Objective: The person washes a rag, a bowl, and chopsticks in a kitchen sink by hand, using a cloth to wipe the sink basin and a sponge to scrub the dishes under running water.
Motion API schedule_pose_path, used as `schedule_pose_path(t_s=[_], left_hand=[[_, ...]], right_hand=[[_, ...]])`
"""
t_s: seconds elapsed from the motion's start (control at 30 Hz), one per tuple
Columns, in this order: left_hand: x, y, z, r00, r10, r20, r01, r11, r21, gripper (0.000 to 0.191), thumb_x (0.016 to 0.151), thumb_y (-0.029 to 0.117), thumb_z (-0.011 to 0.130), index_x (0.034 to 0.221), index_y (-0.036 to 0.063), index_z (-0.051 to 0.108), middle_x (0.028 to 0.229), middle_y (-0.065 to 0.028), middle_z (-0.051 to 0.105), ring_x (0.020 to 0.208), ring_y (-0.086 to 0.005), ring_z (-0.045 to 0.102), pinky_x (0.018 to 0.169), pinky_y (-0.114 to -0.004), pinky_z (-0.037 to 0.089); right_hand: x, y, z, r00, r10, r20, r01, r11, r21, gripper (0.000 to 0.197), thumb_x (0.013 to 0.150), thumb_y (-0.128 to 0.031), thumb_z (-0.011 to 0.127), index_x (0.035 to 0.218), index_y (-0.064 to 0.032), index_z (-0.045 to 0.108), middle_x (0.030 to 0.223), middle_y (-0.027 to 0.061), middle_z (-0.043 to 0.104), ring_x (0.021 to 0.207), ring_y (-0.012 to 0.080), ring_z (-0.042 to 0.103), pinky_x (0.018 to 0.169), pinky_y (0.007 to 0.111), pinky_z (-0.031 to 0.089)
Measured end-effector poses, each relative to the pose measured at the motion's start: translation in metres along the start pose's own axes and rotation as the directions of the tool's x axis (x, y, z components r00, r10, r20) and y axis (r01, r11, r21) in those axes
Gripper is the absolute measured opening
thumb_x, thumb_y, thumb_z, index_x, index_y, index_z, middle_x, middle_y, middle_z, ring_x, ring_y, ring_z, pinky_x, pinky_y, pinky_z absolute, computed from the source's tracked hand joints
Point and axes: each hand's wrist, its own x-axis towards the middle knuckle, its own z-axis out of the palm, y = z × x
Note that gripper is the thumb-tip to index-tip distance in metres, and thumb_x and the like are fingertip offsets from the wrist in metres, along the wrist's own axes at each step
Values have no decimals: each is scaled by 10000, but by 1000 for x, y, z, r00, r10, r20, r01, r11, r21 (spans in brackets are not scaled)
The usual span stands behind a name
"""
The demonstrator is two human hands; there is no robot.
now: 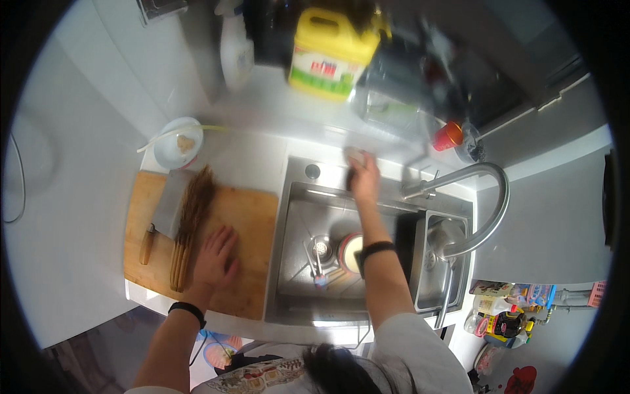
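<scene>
My left hand (215, 258) rests with its fingers apart on the wooden cutting board (251, 231), just right of a brown bristle brush (189, 226) with a bound handle. Left of the brush lies a cleaver (170, 202) with a wooden handle. My right hand (363, 177) reaches over the back rim of the steel sink (315, 197). Its fingers are blurred around a small pale and dark thing (355, 156), too unclear to name. Below that arm, in the sink, are a red-rimmed bowl (350, 253) with pale contents and several chopsticks (315, 261) by the drain.
A curved steel faucet (502, 197) arches over the small right basin. Behind the sink stand a yellow detergent jug (327, 59), a white spray bottle (236, 54) and a red cup (448, 136). A white bowl (162, 150) sits behind the board. Bottles (507, 322) stand at the far right.
</scene>
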Motion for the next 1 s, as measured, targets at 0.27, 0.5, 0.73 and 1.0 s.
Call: schedule_pose_path(t_s=[0.27,0.5,0.73,1.0], left_hand=[[0,-3,2,1000,-14,14,15,1000,-23,555,724,186,575,1249,60,447,1368,-138,362,1291,-326,298,1049,-487,245],[-2,-5,-1,999,-14,36,14,1000,-21,542,734,210,570,1238,49,452,1357,-148,375,1284,-326,309,1055,-479,238],[4,-2,-1,1000,6,29,-5,999,-45,560,723,224,569,1241,49,451,1347,-156,387,1265,-337,332,1050,-473,249],[-2,-2,-6,1000,-3,4,3,999,-33,553,719,229,566,1232,50,461,1357,-142,381,1270,-335,326,1042,-471,262]], right_hand=[[4,66,-24,738,554,-385,-512,831,215,390,827,17,482,1194,-105,532,1238,197,406,1114,342,459,951,372,398],[37,-55,56,650,462,-603,-199,870,452,195,772,52,497,940,-46,515,1022,148,398,885,289,459,833,397,406],[28,-160,83,959,173,-224,-31,851,525,255,719,86,508,927,-60,540,987,147,406,879,277,451,791,345,400],[40,-32,11,748,407,-524,-187,887,422,261,729,49,540,965,-60,561,951,77,510,803,186,470,660,275,392]])
